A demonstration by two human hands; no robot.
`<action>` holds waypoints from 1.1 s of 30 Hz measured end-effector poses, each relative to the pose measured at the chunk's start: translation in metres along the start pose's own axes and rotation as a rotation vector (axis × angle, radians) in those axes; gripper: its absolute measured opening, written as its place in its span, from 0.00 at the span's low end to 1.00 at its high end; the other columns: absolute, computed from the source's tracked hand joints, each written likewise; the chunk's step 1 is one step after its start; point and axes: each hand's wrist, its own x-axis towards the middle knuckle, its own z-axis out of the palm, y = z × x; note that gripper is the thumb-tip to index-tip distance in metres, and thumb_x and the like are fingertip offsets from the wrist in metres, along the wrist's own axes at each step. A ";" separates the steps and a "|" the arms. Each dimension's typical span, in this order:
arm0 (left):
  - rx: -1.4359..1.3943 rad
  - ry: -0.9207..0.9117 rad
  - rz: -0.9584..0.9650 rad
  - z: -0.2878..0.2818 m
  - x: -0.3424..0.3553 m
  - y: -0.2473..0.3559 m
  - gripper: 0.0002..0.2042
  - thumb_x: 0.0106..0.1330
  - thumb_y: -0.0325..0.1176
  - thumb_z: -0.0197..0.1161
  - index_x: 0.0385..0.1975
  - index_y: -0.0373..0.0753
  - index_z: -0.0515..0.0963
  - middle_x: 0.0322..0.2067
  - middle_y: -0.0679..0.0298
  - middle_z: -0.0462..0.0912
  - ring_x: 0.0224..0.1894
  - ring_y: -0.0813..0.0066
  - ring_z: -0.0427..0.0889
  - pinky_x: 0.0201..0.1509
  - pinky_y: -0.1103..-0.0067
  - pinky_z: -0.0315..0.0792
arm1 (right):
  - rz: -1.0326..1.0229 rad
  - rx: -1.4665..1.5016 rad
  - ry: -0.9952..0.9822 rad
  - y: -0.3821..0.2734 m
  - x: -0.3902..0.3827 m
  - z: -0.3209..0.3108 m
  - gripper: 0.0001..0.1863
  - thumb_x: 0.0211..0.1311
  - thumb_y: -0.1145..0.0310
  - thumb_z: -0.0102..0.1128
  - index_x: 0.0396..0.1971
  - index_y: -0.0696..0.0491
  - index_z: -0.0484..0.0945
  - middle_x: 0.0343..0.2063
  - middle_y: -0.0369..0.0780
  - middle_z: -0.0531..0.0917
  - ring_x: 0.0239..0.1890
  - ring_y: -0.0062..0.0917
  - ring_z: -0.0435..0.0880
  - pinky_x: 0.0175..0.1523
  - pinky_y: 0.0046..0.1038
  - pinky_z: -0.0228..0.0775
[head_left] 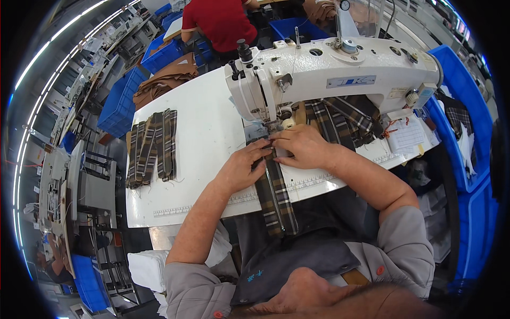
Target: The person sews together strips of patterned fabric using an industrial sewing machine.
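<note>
A long brown, black and white plaid fabric strip [274, 199] runs from under the needle area of a white sewing machine [366, 66] down over the table's front edge. A dark band with a thin pale line goes along its length. Close in front of the presser foot, my left hand [245, 164] grips the strip's left side with bent fingers. My right hand [305, 147] is closed on its right side, thumb low and fingertips near the needle. Both hands' fingertips almost meet there. The needle point itself is hidden behind the fingers and machine head.
Plaid pieces [154, 146] lie at the table's left, and more plaid strips [345, 119] sit under the machine arm. A ruler strip [313, 182] follows the front edge. Blue bins [125, 101] flank the table. A person in red [220, 24] sits beyond it.
</note>
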 end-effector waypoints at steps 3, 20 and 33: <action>0.058 0.059 -0.065 0.009 0.004 0.004 0.23 0.67 0.39 0.69 0.58 0.33 0.79 0.67 0.47 0.75 0.68 0.46 0.76 0.70 0.62 0.73 | 0.023 0.003 0.057 0.001 -0.003 -0.001 0.20 0.57 0.53 0.72 0.40 0.55 0.86 0.43 0.38 0.88 0.47 0.34 0.84 0.50 0.37 0.79; 0.214 0.166 0.048 0.021 0.016 -0.017 0.33 0.65 0.46 0.74 0.63 0.29 0.76 0.68 0.49 0.74 0.67 0.50 0.78 0.69 0.65 0.75 | 0.097 -0.054 0.067 0.009 -0.001 0.007 0.24 0.51 0.51 0.73 0.42 0.54 0.86 0.33 0.40 0.85 0.42 0.35 0.82 0.43 0.41 0.77; 0.149 0.129 0.026 0.017 0.012 -0.011 0.45 0.56 0.57 0.77 0.66 0.28 0.73 0.68 0.48 0.71 0.72 0.51 0.71 0.80 0.56 0.60 | 0.124 -0.037 0.043 0.007 -0.001 0.007 0.28 0.53 0.46 0.72 0.43 0.55 0.85 0.33 0.41 0.84 0.43 0.36 0.82 0.45 0.41 0.76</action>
